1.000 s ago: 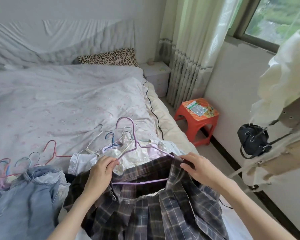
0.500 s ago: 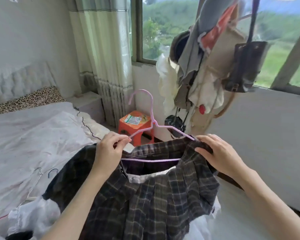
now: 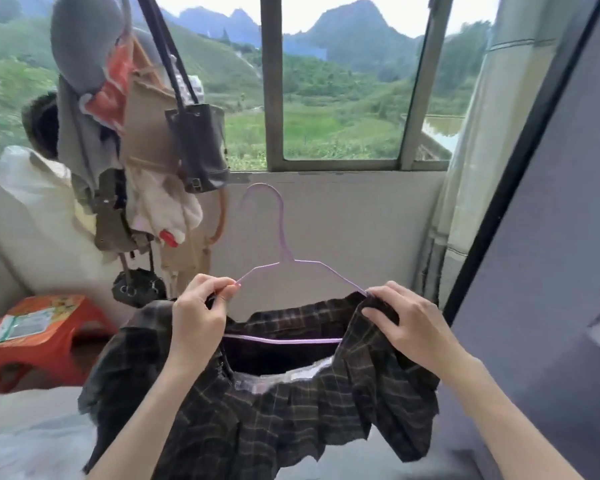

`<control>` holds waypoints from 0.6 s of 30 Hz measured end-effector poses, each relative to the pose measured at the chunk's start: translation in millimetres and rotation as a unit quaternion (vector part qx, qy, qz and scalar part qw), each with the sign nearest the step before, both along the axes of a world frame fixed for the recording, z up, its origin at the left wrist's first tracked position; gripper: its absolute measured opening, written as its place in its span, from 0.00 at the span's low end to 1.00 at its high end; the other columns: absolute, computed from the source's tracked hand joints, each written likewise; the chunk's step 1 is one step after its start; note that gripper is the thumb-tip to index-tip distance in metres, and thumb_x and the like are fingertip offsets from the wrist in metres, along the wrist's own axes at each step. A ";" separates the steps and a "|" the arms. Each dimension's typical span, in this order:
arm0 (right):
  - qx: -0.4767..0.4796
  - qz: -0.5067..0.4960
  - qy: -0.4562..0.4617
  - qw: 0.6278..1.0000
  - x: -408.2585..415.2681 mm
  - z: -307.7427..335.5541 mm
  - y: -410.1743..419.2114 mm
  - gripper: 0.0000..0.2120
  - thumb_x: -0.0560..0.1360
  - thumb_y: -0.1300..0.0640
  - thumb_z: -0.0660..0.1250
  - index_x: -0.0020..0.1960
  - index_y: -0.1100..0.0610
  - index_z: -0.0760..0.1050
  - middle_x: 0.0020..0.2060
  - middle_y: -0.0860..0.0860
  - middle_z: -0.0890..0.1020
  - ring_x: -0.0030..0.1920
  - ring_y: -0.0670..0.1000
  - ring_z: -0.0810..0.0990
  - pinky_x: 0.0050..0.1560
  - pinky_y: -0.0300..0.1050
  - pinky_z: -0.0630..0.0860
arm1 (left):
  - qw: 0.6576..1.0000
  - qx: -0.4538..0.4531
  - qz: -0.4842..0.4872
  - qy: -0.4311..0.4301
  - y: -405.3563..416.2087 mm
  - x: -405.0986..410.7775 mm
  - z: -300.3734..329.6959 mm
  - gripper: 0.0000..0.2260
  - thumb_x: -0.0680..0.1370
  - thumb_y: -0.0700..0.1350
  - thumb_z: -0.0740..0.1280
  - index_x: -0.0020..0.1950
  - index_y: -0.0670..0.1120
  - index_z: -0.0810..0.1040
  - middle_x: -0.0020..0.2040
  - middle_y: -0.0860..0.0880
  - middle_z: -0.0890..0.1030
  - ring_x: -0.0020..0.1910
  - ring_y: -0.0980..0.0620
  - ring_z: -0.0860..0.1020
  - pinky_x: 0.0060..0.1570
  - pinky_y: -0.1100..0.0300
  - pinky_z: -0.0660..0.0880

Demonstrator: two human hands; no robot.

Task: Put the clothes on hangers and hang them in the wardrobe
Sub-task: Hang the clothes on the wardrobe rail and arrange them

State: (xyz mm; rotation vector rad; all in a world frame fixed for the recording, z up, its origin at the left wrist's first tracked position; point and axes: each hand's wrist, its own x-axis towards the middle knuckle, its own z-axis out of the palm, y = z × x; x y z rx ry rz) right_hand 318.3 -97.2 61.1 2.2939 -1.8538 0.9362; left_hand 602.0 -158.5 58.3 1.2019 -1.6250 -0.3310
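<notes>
A dark plaid pleated skirt (image 3: 291,417) hangs from a thin purple wire hanger (image 3: 284,251), held up in front of me. My left hand (image 3: 198,313) pinches the hanger's left end together with the skirt's waistband. My right hand (image 3: 406,323) grips the waistband over the hanger's right end. The hanger's bottom bar (image 3: 281,340) runs inside the waist opening, and its hook points up toward the window. A grey fabric wardrobe wall (image 3: 551,271) with a black frame pole fills the right side.
A coat stand (image 3: 136,168) loaded with bags, a cap and clothes stands at the left under the window. An orange plastic stool (image 3: 63,327) sits low at the left. The white bed (image 3: 32,427) lies at the bottom left. A curtain (image 3: 465,168) hangs at the right.
I have turned right from the bed toward the window and wardrobe. Both hands lifted the skirt on the purple hanger off the bed and carried it along.
</notes>
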 end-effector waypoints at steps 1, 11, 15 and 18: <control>0.021 -0.022 0.007 1.000 -23.2 1.1 10.7 0.10 0.76 0.49 0.65 0.52 0.54 0.77 0.42 0.43 0.78 0.41 0.46 0.78 0.39 0.38 0.71 | 1.000 0.003 -0.027 0.003 -2.1 -27.2 -0.6 0.03 0.74 0.35 0.68 0.45 0.39 0.81 0.39 0.53 0.77 0.40 0.58 0.76 0.41 0.76 0.69; 0.193 -0.267 -0.056 0.942 -210.3 6.6 134.5 0.08 0.77 0.46 0.61 0.47 0.48 0.75 0.42 0.40 0.78 0.48 0.47 0.76 0.45 0.43 0.69 | 0.941 0.115 -0.309 -0.078 2.6 -265.2 -43.8 0.13 0.74 0.39 0.69 0.37 0.57 0.78 0.39 0.56 0.80 0.40 0.64 0.76 0.41 0.74 0.68; 0.182 -0.394 -0.005 0.901 -258.6 10.3 184.3 0.13 0.78 0.45 0.58 0.52 0.51 0.75 0.49 0.48 0.81 0.53 0.53 0.77 0.47 0.46 0.68 | 0.894 0.131 -0.404 -0.147 18.8 -357.8 -57.4 0.08 0.78 0.42 0.65 0.48 0.55 0.80 0.47 0.56 0.81 0.44 0.60 0.76 0.51 0.62 0.72; 0.181 -0.489 0.019 0.853 -287.0 11.8 217.4 0.14 0.79 0.44 0.55 0.51 0.51 0.74 0.50 0.49 0.82 0.53 0.55 0.78 0.46 0.46 0.68 | 0.839 0.129 -0.485 -0.213 33.2 -419.0 -55.9 0.13 0.79 0.44 0.62 0.63 0.52 0.75 0.53 0.54 0.78 0.47 0.55 0.75 0.51 0.63 0.69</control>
